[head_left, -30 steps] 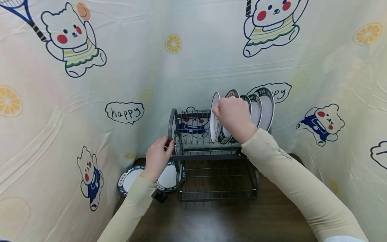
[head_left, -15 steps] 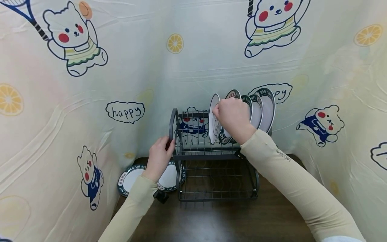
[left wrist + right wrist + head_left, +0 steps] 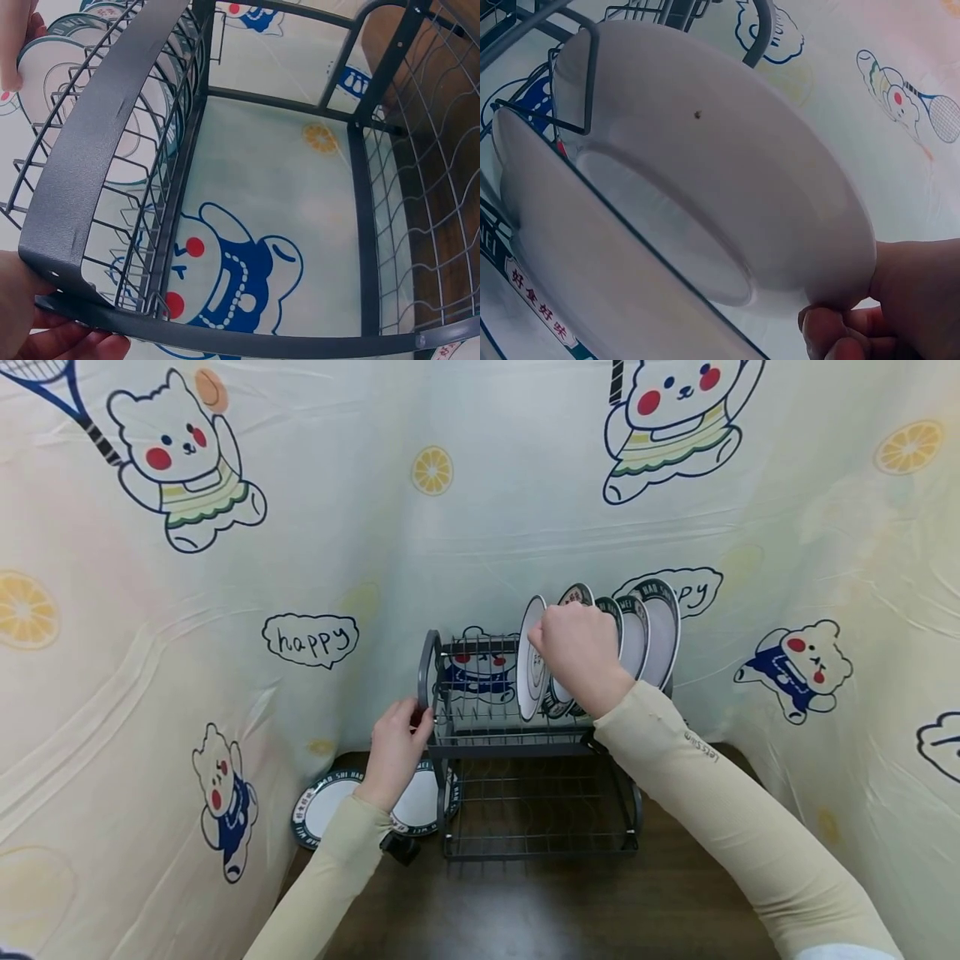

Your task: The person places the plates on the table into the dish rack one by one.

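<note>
A dark two-tier dish rack stands on the brown table. My left hand grips the left end of its upper tier; in the left wrist view curled fingers wrap the end frame. At the upper tier, my right hand pinches the rim of a white plate, the leftmost in the row. The right wrist view shows this plate's pale underside, with thumb and fingers at its edge. Several green-rimmed plates stand upright to its right, partly hidden by my right hand.
Two more green-rimmed plates lie on the table left of the rack, one farther left and one partly behind the rack's leg. A printed curtain hangs behind and around the table. The lower tier shows bare wires.
The leftmost plate has shifted slightly left and down, and a bit more of its face shows. Both hands have stayed almost in place.
</note>
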The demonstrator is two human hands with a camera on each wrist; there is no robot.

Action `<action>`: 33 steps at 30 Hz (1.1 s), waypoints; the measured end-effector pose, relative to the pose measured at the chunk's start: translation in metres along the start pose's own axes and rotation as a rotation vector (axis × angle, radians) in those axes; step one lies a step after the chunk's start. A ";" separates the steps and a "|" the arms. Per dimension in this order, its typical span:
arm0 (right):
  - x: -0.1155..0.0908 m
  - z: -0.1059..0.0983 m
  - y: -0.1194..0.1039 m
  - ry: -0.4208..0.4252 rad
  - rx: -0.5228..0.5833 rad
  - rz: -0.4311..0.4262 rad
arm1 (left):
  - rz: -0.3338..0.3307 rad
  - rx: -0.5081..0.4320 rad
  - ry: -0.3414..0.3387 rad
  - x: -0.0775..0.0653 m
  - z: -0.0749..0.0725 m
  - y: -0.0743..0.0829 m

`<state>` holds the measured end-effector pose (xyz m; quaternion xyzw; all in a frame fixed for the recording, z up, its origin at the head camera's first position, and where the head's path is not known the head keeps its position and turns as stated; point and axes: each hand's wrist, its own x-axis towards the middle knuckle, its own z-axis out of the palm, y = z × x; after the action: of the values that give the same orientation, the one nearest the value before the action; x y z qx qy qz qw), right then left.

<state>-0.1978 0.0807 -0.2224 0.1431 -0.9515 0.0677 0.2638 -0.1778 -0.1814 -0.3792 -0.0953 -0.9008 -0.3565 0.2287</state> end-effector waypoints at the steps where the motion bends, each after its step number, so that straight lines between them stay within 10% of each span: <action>1: 0.000 0.000 0.000 -0.005 -0.002 0.003 | -0.001 -0.003 -0.002 0.000 0.000 0.000; 33: 0.003 -0.003 0.003 -0.149 0.013 0.070 | -0.015 -0.004 -0.012 -0.002 -0.001 0.004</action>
<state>-0.1992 0.0831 -0.2181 0.1160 -0.9724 0.0724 0.1888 -0.1742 -0.1799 -0.3773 -0.0910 -0.9023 -0.3594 0.2202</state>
